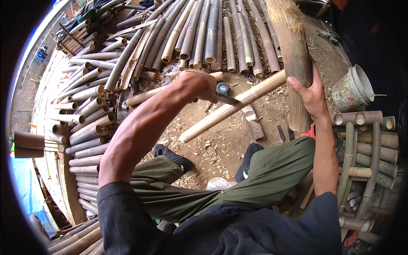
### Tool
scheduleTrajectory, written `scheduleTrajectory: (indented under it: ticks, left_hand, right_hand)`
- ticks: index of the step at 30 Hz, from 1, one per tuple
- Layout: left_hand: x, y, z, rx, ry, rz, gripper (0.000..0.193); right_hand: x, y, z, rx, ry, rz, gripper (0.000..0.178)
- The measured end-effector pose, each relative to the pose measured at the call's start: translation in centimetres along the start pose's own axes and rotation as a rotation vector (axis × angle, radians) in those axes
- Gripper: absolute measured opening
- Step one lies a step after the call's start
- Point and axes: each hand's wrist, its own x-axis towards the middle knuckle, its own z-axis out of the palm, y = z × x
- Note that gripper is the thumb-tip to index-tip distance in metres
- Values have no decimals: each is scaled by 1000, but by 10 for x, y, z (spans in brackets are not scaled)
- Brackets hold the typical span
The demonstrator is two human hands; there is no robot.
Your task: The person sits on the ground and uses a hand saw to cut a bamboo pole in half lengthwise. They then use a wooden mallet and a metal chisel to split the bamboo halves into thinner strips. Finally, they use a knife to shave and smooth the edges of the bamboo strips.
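My left hand (204, 86) is closed round a knife, its handle hidden in the fist. The dark knife blade (228, 100) lies against a pale, round bamboo handle (221, 118). This slants up to a thick, dark mallet head (297, 55) with a frayed, fibrous upper end. My right hand (311, 93) grips the mallet head from the right, thumb across its front and fingers behind. On the ground near the left fist is a black tape measure (222, 89). Below the handle lies a split piece of wood (253, 123), beside a dark narrow blade (281, 133).
Bamboo poles (211, 34) lie side by side ahead, and stacked bamboo (91, 117) lines the left. A dirty bucket (352, 89) stands at right, above a bamboo rack (349, 161). Wood chips litter the dirt floor (204, 153) between my feet.
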Motion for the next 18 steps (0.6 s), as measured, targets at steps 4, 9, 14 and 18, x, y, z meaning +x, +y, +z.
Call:
scheduleTrajectory:
  ticks: [4,9,14,18]
  left_hand:
    - [90,-4,62,191,-53,-46,45]
    - [141,-42,144,39,49,-6,38]
    - [167,-128,289,-79,503,136,48]
    - [207,-146,345,-120,675,221,49]
  right_hand:
    - [-35,49,39,148,-15,182,71]
    - [-97,143,80,30,21,471,75]
    - [-144,215,168,-93,-149,828,80]
    - [-148,238,210,-217,-102,804,87]
